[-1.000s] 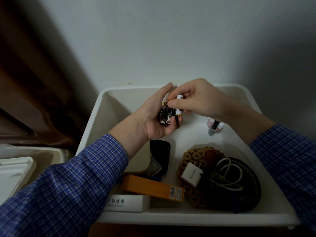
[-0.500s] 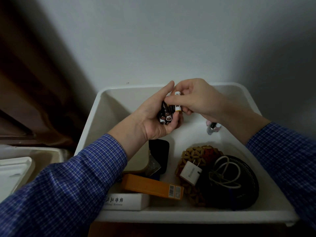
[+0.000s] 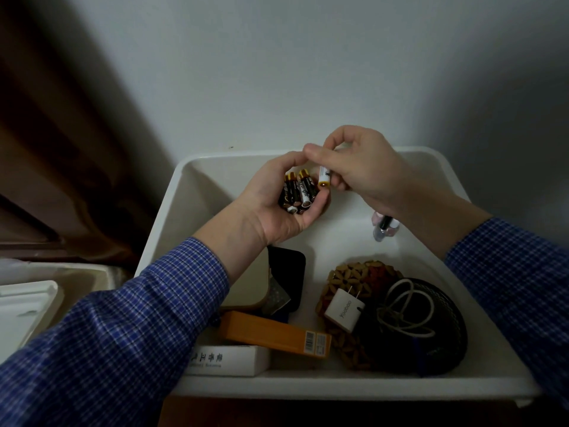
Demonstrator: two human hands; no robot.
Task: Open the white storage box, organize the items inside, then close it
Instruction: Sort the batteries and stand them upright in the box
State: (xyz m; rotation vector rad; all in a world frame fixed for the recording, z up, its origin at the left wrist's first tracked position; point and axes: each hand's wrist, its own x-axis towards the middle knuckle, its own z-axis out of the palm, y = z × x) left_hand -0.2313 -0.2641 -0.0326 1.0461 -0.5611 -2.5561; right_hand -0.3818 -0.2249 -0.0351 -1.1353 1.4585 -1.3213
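Note:
The white storage box [image 3: 197, 167] stands open against the wall. Over its back part my left hand [image 3: 277, 204] is cupped palm up around several black-and-gold batteries [image 3: 297, 192]. My right hand [image 3: 357, 167] pinches a white battery [image 3: 324, 177] between thumb and fingers, right beside the bundle at my left fingertips. On the box floor lie small nail polish bottles [image 3: 383, 226], a white charger plug [image 3: 344, 309], a white cable [image 3: 406, 309] on a black mesh item [image 3: 443, 343], a wooden coaster [image 3: 354, 272], an orange box [image 3: 274, 332] and a white box [image 3: 224, 360].
A black case [image 3: 288, 272] and a beige item [image 3: 249, 288] lie under my left forearm. Left of the box sits a white lid-like tray [image 3: 24, 306]. A brown curtain [image 3: 61, 149] hangs at the left, and the wall rises just behind the box.
My right hand has lifted slightly, turning the white battery more upright beside the bundle. My left hand has opened somewhat, showing the black batteries standing on end in the palm.

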